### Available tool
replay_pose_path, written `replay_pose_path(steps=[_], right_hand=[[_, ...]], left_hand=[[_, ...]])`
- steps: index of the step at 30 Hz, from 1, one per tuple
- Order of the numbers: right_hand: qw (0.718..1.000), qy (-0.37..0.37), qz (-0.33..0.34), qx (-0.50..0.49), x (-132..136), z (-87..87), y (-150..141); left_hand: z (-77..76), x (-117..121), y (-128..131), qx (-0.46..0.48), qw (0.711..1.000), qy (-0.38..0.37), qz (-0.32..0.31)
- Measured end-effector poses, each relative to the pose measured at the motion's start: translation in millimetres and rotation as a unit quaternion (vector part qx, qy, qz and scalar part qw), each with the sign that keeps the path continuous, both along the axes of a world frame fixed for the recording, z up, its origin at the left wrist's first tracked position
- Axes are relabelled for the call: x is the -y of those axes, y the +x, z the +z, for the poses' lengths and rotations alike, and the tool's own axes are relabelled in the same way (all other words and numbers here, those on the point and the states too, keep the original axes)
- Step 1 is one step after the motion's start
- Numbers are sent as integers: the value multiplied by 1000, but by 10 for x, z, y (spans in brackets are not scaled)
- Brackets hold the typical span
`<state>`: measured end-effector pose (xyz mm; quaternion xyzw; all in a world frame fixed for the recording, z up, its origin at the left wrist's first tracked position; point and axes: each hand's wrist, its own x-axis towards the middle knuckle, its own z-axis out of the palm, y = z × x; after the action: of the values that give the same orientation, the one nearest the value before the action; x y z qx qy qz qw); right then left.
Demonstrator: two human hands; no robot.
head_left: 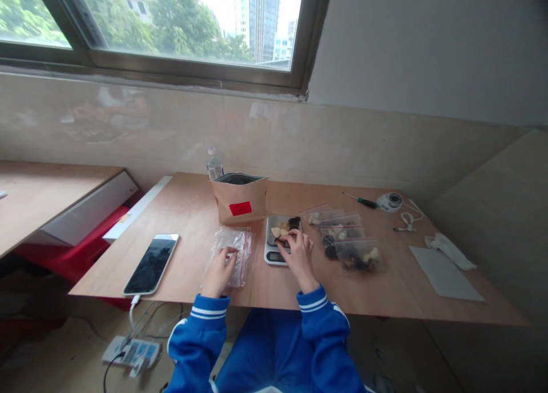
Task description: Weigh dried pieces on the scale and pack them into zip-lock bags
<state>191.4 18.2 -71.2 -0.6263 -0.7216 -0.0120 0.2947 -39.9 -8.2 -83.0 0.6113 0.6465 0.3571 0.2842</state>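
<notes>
A white digital kitchen scale (274,256) carries several pieces of what looks like dried food on its metal plate: pale slices (279,231) and a dark lump (294,222). Over the plate is my right hand (298,255), with thumb and fingers closed around a small brown dried piece (281,241). My left hand (220,270) rests on clear zip bags (241,262) left of the scale, its fingers loosely bent and the thumb apart from them. Behind the bags stands an open kraft paper pouch (225,209) with a red label; its contents are hidden.
Right of the scale lie several filled zip bags (357,250). Beyond them are a screwdriver (367,203), a white dome camera (389,202) and white paper (447,273). A phone (152,264) charges at the left, and a plastic bottle (214,166) stands behind the pouch.
</notes>
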Motion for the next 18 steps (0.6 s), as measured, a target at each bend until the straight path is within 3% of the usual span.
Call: replay_pose_path(steps=[4, 10, 18], right_hand=[[999, 43, -20, -15, -9, -2, 33], [988, 93, -5, -119, 348, -7, 63], [968, 33, 107, -225, 618, 41, 6]], left_hand=[[-34, 1, -84, -4, 1000, -11, -3], [-9, 60, 38, -89, 995, -46, -23], [26, 91, 366, -254, 964, -71, 35]])
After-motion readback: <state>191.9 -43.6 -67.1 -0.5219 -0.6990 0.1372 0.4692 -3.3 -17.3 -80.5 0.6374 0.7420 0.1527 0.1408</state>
